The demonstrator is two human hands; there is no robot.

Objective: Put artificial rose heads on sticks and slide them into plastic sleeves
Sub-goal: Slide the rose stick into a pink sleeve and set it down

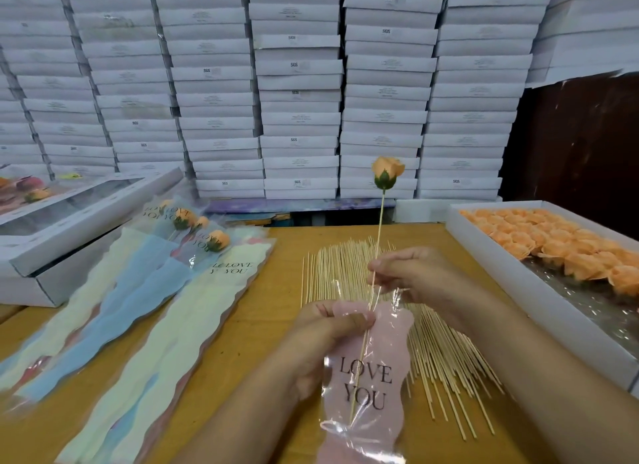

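Landmark: the loose pile of thin pale wooden sticks [397, 311] lying fanned on the yellow-brown tabletop [269, 325].

Far left of the pile, a flat white window-lidded box [69, 218] is lying across another, with several rose heads showing through its window. Between that box and the pile, stacks of pastel paper-and-plastic sleeves printed "LOVE YOU" [145, 311] are lying flat, and a few finished sleeved orange roses [204, 235] are resting across their top ends, presumably set aside as done work.

At the near left edge of the pile, the left hand [321, 346] is pinching the mouth of a pink-backed clear plastic sleeve printed "LOVE YOU" [370, 377] between thumb and curled fingers, apparently to keep the opening still and in line with the stick.

Over the middle of the pile, the right hand [411, 277] is gripping a thin wooden stick [378, 228] partway along its length, fingers curled round it. The stick's lower part is already lying inside the sleeve; its upper end is carrying an orange artificial rose head with a green calyx [387, 171], standing clear above the sleeve mouth. Insertion appears partly complete.

Right of the pile, a shallow white tray of loose orange rose heads [491, 256] is sitting within reach, likely for the next pick.

Behind the pile, stacked white flat boxes [297, 83] are forming a wall.
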